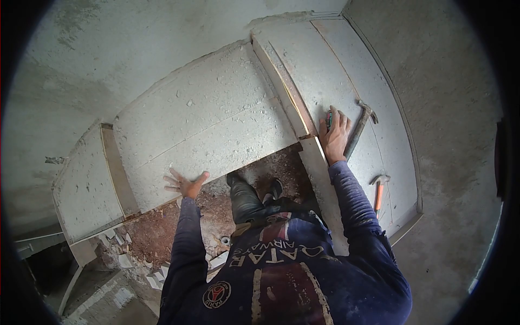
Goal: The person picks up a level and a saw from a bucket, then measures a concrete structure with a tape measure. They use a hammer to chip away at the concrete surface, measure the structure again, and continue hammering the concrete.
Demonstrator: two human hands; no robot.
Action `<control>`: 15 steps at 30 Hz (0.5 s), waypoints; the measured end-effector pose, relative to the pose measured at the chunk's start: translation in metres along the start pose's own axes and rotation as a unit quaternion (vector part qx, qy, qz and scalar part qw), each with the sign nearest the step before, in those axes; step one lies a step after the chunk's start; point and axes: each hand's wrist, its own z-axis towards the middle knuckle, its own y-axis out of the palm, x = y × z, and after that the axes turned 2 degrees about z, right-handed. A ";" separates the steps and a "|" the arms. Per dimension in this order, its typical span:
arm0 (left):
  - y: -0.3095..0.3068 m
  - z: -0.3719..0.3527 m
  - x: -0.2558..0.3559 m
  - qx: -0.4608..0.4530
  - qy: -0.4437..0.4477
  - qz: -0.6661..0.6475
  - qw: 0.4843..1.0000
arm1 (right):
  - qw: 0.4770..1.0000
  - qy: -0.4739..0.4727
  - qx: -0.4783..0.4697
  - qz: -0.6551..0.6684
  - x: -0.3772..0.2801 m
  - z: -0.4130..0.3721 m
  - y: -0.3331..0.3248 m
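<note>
My left hand lies with fingers spread on the front edge of a dusty grey-white slab, holding nothing. Over on the raised right-hand slab, my right hand is curled round a small dark object with green on it, which looks like a tape measure; the fingers partly hide it. Just right of that hand lies a claw hammer with a dark handle. A second hammer, with an orange handle, rests nearer my right arm.
A raised ledge divides the two slabs. Crumbs of debris are scattered over the left slab. Below it, broken white tile pieces and reddish rubble cover the ground. Bare plaster walls stand behind and to the right.
</note>
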 end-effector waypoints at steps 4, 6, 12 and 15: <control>0.002 0.002 -0.001 0.005 0.004 0.005 1.000 | 1.000 0.004 0.002 0.001 -0.001 0.000 0.000; 0.002 0.003 -0.003 0.010 0.007 0.013 1.000 | 1.000 0.004 0.000 0.002 -0.001 0.000 0.000; -0.007 -0.008 0.005 -0.018 0.008 -0.025 0.999 | 1.000 0.004 0.000 -0.002 0.000 0.000 0.000; -0.003 -0.004 0.001 -0.007 0.013 -0.005 1.000 | 1.000 0.001 0.002 0.000 -0.001 0.000 0.000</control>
